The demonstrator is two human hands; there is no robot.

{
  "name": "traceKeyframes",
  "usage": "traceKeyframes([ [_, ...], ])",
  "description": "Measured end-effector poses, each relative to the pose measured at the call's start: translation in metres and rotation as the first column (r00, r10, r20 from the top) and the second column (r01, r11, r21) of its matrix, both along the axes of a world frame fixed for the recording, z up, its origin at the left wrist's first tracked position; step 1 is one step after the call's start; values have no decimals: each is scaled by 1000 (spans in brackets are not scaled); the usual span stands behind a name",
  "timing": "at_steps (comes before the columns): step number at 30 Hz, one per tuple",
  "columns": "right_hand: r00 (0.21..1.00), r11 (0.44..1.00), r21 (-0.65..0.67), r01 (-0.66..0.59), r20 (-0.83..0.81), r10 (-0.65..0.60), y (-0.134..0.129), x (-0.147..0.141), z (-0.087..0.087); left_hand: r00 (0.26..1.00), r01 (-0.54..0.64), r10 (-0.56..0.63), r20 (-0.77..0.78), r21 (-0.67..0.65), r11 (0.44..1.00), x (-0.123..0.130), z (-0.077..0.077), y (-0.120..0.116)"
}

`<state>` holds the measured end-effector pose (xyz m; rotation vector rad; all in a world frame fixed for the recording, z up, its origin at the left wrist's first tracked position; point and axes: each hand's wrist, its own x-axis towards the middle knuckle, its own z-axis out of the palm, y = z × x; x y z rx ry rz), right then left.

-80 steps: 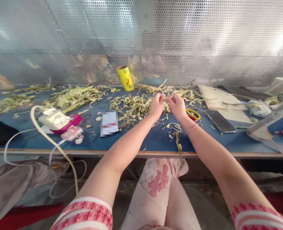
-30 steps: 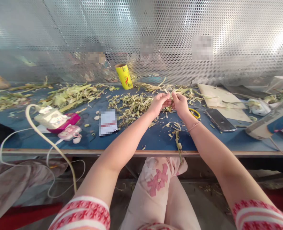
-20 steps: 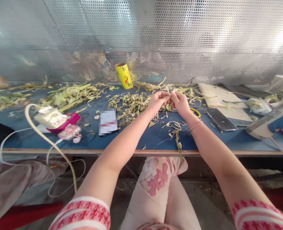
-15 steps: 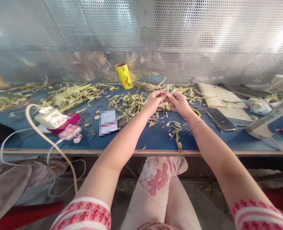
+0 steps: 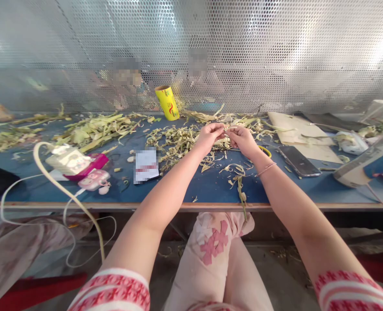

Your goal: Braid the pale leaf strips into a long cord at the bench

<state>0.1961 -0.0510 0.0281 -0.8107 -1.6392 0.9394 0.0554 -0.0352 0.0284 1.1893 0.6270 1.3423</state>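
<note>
Over a heap of pale, dried plant strips point(image 5: 178, 141) on the blue table, my two hands meet at the fingertips. My left hand point(image 5: 211, 135) is closed in a pinch, and so is my right hand point(image 5: 242, 139). Between them runs a thin plant strip point(image 5: 225, 131), small and mostly covered by the fingers. A few loose curled strips point(image 5: 238, 169) lie in front of my right hand, with one stalk point(image 5: 242, 194) reaching over the table edge. A yellow ring-shaped item point(image 5: 265, 151) shows partly behind my right wrist.
A yellow cardboard tube point(image 5: 167, 103) stands tilted by the perforated metal panel point(image 5: 230, 52). Left are more leaves point(image 5: 97, 129), a power adapter point(image 5: 70, 160) with cables and a pixelated card point(image 5: 146, 166). A phone point(image 5: 299, 161), brown paper point(image 5: 298, 129) and a leaning container point(image 5: 356, 166) are right.
The pale strip that stood up between my fingertips is no longer seen upright; only a thin piece shows there. My fingertips have shifted slightly, while my arms stay almost in place.
</note>
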Motion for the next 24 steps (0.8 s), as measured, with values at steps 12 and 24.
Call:
traceKeyframes([
  [12, 987, 997, -66, -42, -155, 31, 0, -4, -2, 999, -13, 16, -41, 73, 997, 0, 0, 0],
  [24, 979, 992, -115, -45, -204, 21, -3, -7, 0, 968, -94, 145, -203, 243, 966, -4, 1, 3],
])
